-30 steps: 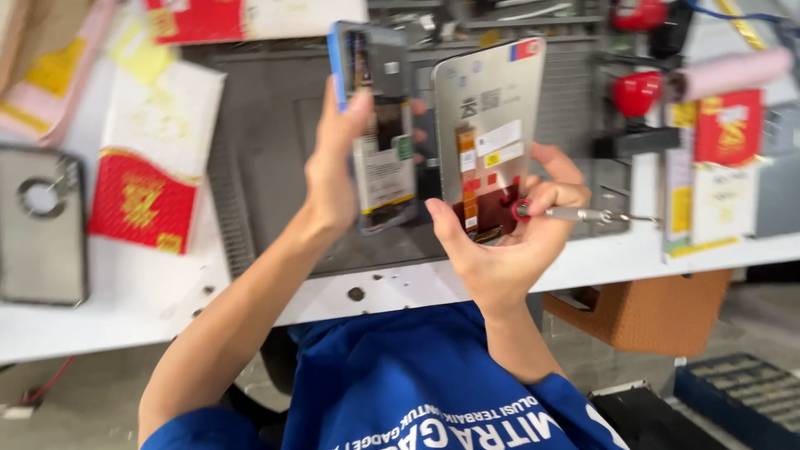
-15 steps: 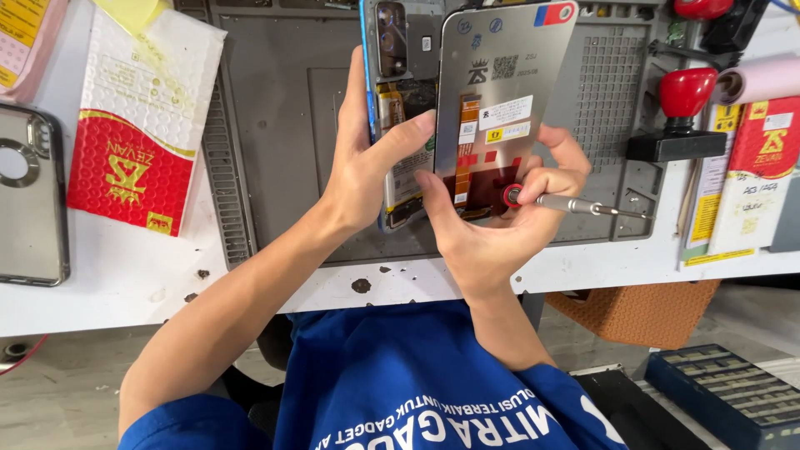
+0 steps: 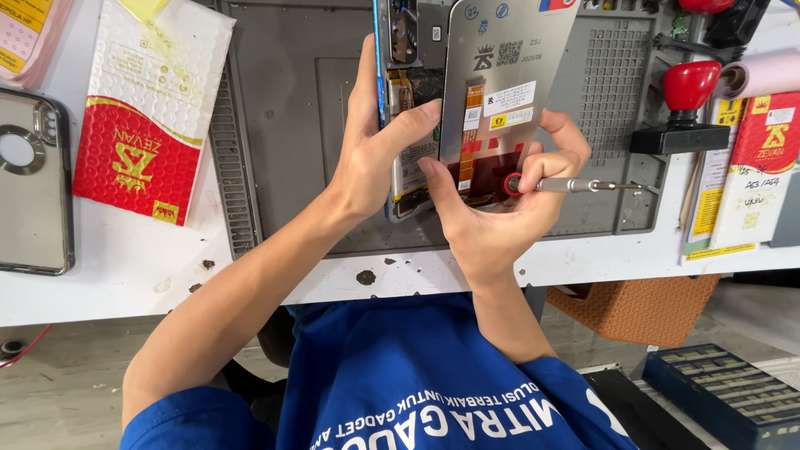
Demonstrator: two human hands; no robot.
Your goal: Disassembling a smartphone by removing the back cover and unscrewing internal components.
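Note:
My left hand (image 3: 375,150) grips an opened phone body (image 3: 402,100) with a blue edge, its inner parts and battery showing, held upright above the grey work mat (image 3: 292,125). My right hand (image 3: 500,208) holds a silver replacement screen panel (image 3: 508,75) by its lower end, with an orange flex cable on its back, right beside the phone. The same hand also pinches a slim metal screwdriver (image 3: 575,185) with a red cap, pointing right. The two parts touch or overlap along their inner edges.
A red-and-white bubble envelope (image 3: 150,108) lies left of the mat, with a phone in a clear case (image 3: 33,183) at the far left. A red-knobbed tool on a black base (image 3: 679,117), a roll and red packets lie right. A blue parts tray (image 3: 725,392) sits on the floor.
The view has shifted so that both hands sit higher and larger in frame. The hands still hold the phone body and screen panel together; the grip looks the same.

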